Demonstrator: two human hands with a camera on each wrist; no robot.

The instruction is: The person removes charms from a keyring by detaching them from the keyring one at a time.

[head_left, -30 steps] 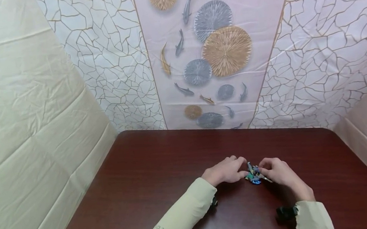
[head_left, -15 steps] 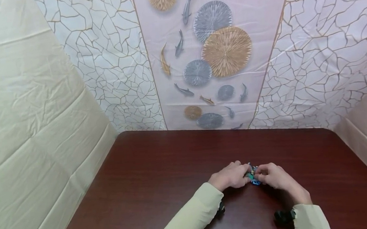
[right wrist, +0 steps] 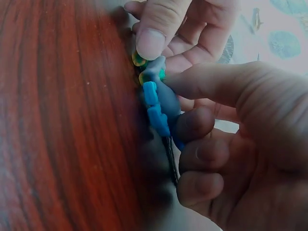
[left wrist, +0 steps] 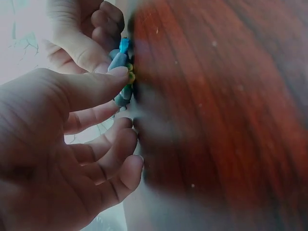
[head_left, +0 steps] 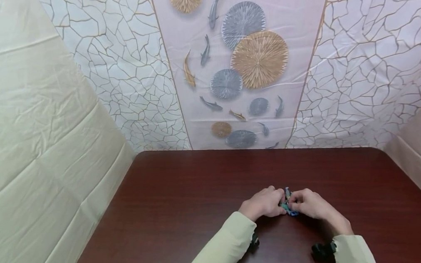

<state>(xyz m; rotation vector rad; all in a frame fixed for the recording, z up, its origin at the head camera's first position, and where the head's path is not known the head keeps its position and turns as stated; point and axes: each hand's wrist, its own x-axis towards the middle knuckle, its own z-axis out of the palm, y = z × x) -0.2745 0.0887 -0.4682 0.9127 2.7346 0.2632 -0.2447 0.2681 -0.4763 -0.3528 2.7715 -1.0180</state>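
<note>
A small plastic toy (head_left: 287, 193) in blue, grey and green, with yellow round bits, is at the table's right-centre between both hands, largely covered by fingers. My left hand (head_left: 263, 203) pinches its left side; the left wrist view shows the thumb flat along a grey part (left wrist: 118, 62). From the other side my right hand (head_left: 311, 204) pinches the toy with thumb and fingers. Blue blocky parts (right wrist: 156, 115) and a thin dark rod (right wrist: 171, 159) show near the right fingers in the right wrist view. The toy's full shape is hidden.
The dark red-brown wooden table (head_left: 186, 200) spreads around the hands. A patterned cloth (head_left: 222, 55) hangs behind its far edge, with pale cloth (head_left: 38, 142) along the left side. Each wrist wears a small black camera (head_left: 322, 250).
Both hands have closed in on the toy: the right moved left, the left slightly right and nearer me. A thin pale piece that stuck out to the right is no longer visible.
</note>
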